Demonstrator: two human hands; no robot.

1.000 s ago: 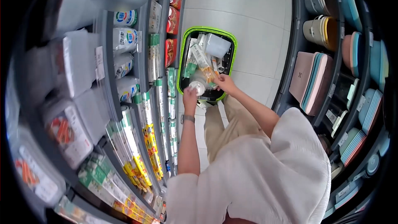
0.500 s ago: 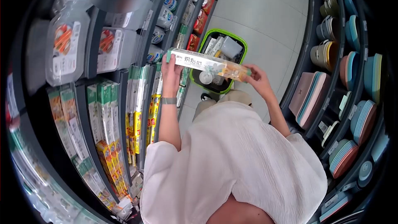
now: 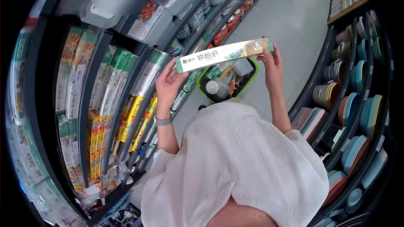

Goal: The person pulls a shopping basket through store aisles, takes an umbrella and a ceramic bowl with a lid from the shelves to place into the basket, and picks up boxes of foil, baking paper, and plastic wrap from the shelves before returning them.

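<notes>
Holding step, apparently: L hand (image 3: pixel 168 85) gripping one end of box (image 3: pixel 225 54), R hand (image 3: pixel 272 64) the other; box btwn them, higher than basket (image 3: pixel 256 69); next move prob. needs both ends supported.

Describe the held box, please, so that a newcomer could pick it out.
Find the green-rimmed basket on the floor. A long white box with green ends hides part of its rim; unlike similar boxes on the shelves, it is held in the air.
</notes>
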